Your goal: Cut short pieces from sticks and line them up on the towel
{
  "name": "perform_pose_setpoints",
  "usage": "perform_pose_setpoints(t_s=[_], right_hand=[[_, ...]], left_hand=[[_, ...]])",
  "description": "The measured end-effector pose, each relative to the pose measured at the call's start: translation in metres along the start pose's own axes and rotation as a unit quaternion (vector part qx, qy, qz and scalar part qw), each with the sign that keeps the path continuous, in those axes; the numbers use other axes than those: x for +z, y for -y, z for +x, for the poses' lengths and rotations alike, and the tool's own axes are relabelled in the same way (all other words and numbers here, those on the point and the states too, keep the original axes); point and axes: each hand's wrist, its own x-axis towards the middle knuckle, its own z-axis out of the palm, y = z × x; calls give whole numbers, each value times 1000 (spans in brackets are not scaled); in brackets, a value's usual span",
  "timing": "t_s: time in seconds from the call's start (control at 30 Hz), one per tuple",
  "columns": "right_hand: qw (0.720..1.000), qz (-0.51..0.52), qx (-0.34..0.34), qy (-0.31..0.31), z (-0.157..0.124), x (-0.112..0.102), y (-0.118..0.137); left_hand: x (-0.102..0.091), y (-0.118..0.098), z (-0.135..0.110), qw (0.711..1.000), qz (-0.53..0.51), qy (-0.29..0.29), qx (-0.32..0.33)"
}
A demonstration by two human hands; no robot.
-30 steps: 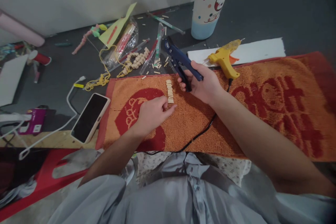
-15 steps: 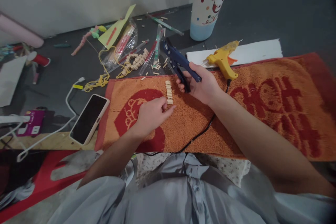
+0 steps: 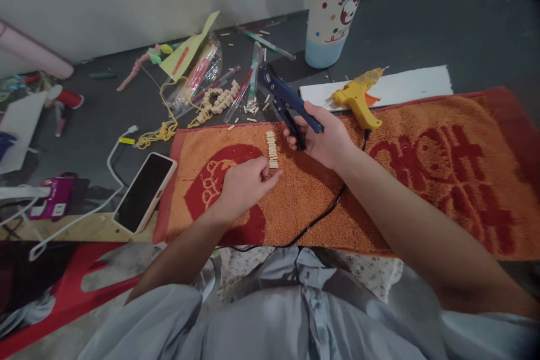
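Note:
My right hand (image 3: 329, 138) is wrapped around the handles of a blue plier-like tool (image 3: 291, 100), its head pointing up and away over the table behind the towel. My left hand (image 3: 247, 183) rests on the orange towel (image 3: 312, 197) with fingers curled under and the thumb stretched out. Whether those fingers hold anything is hidden. Just beyond the left thumb lies a neat column of short, pale cut sticks (image 3: 272, 149), side by side. Loose pale pieces (image 3: 251, 119) are scattered on the dark table near the tool's head.
A yellow glue gun (image 3: 358, 95) lies on a white strip (image 3: 413, 84), its black cord crossing the towel. Behind stands a tall tumbler (image 3: 329, 39). Plastic packets (image 3: 202, 67), yellow cord (image 3: 156, 134), a phone (image 3: 145, 191), a white cable (image 3: 110, 157) and a thread spool (image 3: 70, 97) lie leftward.
Both hands and the blue tool hold nearly the same position. The view has shifted slightly. A blurred dark blue shape now shows at the left edge over the pale sheet.

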Motion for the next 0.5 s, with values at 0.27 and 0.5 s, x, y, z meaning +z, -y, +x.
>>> perform_pose_setpoints(t_s=[0.27,0.5], right_hand=[[1000,17,17,9,-1,-1,1],[999,23,20,10,0,-1,1]], left_hand=[[2,2,0,999,20,-17,20],[1,1,0,999,43,-24,4]])
